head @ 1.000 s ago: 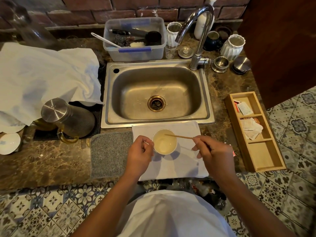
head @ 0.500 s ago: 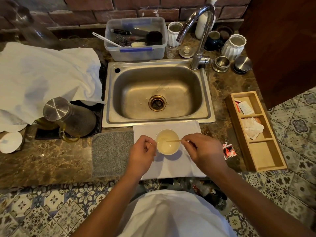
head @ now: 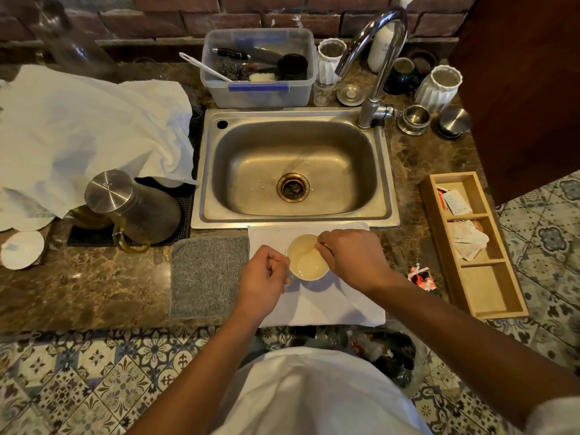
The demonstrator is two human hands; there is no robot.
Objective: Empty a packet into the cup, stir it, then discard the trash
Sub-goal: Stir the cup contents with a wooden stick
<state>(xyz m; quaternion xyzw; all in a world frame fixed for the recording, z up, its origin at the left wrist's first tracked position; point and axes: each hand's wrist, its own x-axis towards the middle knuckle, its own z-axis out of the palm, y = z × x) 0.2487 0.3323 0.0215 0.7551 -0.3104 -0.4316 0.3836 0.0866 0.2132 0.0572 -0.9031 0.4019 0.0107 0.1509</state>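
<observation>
Both hands closed: left (head: 263, 274) gripping cup (head: 307, 262), right (head: 351, 259) pinching stirrer (head: 309, 248).

Count, head view: two hands showing, left (head: 262, 274) and right (head: 353, 259). One cup (head: 307, 265) sitting on one white cloth (head: 317, 304). One grey mat (head: 207, 276) lying beside it. One torn packet (head: 422, 277) lying on the tabletop (head: 78, 290). One sink (head: 295, 167), one wooden tray (head: 489, 296) showing three compartments, two white ribbed pots (head: 439, 86).
</observation>
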